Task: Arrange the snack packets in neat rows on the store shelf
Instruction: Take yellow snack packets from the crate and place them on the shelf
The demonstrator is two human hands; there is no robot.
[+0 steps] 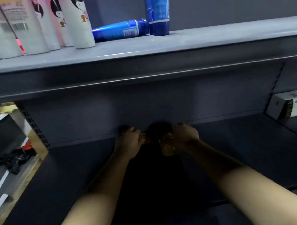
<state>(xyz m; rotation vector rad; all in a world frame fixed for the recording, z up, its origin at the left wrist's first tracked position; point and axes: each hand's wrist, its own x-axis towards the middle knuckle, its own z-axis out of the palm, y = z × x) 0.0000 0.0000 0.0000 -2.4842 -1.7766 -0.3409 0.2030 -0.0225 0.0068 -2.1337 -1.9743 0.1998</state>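
Observation:
Both my arms reach deep into the lower dark grey shelf [77, 174], close to its back wall. My left hand [128, 142] and my right hand [185, 136] each have fingers curled round a dark snack packet [157, 132] held between them. A brownish part of a packet [168, 148] shows below my right hand. The shade under the upper shelf hides the packet's print, and I cannot tell whether there is one packet or two.
The upper shelf [209, 36] carries white and pink bottles [77, 19] at the left, upright blue tubes [159, 8] and one blue tube lying down [119, 30]. A white carton [293, 104] sits at the lower shelf's right end. Dark and red items [15, 159] lie in the left unit.

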